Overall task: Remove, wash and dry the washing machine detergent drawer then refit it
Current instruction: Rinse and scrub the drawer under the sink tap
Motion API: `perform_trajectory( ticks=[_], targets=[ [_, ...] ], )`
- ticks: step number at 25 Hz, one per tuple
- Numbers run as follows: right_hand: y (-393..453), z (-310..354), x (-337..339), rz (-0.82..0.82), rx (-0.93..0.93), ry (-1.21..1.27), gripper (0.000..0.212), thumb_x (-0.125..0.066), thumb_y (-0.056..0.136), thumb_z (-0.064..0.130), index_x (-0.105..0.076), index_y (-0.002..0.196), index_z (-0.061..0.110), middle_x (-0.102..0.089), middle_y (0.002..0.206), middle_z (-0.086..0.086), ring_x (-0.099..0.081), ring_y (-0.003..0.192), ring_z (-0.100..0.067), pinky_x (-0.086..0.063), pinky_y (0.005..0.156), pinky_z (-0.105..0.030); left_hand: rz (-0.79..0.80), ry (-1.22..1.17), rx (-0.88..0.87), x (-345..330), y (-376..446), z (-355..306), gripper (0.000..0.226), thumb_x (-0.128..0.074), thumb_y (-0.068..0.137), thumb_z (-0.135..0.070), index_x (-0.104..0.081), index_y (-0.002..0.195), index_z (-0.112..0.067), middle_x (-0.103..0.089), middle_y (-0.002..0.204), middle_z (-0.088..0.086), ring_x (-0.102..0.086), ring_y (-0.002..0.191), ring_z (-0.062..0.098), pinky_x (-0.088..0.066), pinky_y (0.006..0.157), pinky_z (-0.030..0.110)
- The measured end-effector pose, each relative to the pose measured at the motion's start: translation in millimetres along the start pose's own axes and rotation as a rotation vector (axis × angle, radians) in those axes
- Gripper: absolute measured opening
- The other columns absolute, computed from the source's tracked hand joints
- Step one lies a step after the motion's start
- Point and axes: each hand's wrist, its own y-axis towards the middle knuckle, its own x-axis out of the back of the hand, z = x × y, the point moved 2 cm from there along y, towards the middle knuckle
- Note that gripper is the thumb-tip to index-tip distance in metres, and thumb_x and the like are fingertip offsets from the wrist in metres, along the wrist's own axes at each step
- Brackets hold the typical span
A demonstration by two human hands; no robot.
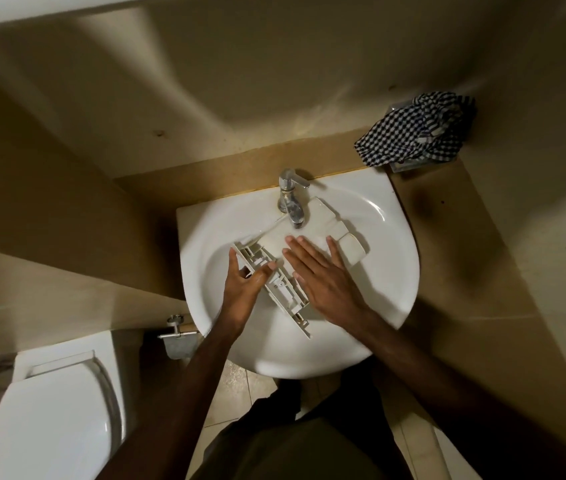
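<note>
Plastic, pale and thin-walled, makes up the detergent drawer (276,268), which lies slantwise in the basin of the sink (392,282), its far end reaching under the tap (292,199) and its front panel pointing toward the person. It should be light and stiff, though the ribbed, clipped edge looks like the part that could snap if twisted, and wet plastic will likely be slippery — so the safest hold is probably across the solid body or along the long side rails, not by the small tabs. The left hand (243,285) takes the ribbed front edge on the side of the drawer away from the tap, thumb and fingers (267,270) curled about the rim in a loose grip. The right hand (326,275) lies flat on the drawer's broad smooth face just below the tap, its fingers straight and spread, pressing or rubbing rather than grasping. Whether water is running from the tap cannot be told. A checked cloth (416,128) sits on the bench beyond the sink, to the tap's right — handy for drying, which is not yet begun.
</note>
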Motion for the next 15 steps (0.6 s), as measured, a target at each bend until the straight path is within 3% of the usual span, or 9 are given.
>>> perform_trajectory(
  ticks=[4,7,10,12,15],
  targets=[
    [39,9,-7,0.085,0.037,-0.011,0.051,-0.032,0.112,0.030,-0.034,0.162,0.018,-0.022,0.172,0.000,-0.017,0.160,-0.015,-0.019,0.123,-0.060,-0.010,0.012,0.041,9,0,6,0.075,-0.076,0.083,-0.047,-0.041,0.148,-0.031,-0.076,0.115,-0.008,-0.073,0.106,0.013,-0.057,0.096,0.048],
    [25,16,-9,0.031,-0.078,0.006,0.053,-0.034,0.112,0.029,-0.031,0.163,0.016,-0.019,0.173,-0.002,-0.014,0.160,-0.017,-0.020,0.125,-0.057,-0.038,-0.041,0.012,2,-5,4,0.062,-0.077,0.089,-0.035,-0.046,0.143,-0.030,-0.077,0.115,-0.001,-0.074,0.105,0.018,-0.061,0.085,0.042],
    [-17,10,-5,0.066,-0.065,-0.014,0.057,-0.032,0.113,0.030,-0.020,0.165,0.012,-0.011,0.174,-0.006,-0.009,0.161,-0.021,-0.022,0.126,-0.053,-0.084,-0.098,-0.004,-4,-8,3,0.057,-0.075,0.092,-0.023,-0.047,0.141,-0.027,-0.077,0.113,0.007,-0.075,0.102,0.023,-0.062,0.073,0.032],
    [-47,4,-3,0.131,-0.068,-0.030,0.061,-0.031,0.113,0.034,-0.012,0.166,0.011,-0.003,0.175,-0.008,-0.003,0.162,-0.022,-0.021,0.126,-0.055,-0.107,-0.120,-0.012,-9,-11,3,0.069,-0.081,0.086,-0.030,-0.044,0.144,-0.027,-0.077,0.112,0.009,-0.075,0.101,0.025,-0.063,0.077,0.038],
    [-68,-9,-8,0.142,-0.403,0.087,0.069,-0.033,0.111,0.045,-0.007,0.167,0.015,0.003,0.175,-0.004,0.004,0.162,-0.019,-0.010,0.129,-0.056,-0.118,-0.078,-0.022,-13,-12,5,0.088,-0.086,0.071,-0.051,-0.042,0.144,-0.031,-0.077,0.111,0.007,-0.075,0.102,0.026,-0.059,0.093,0.054]
  ],
)
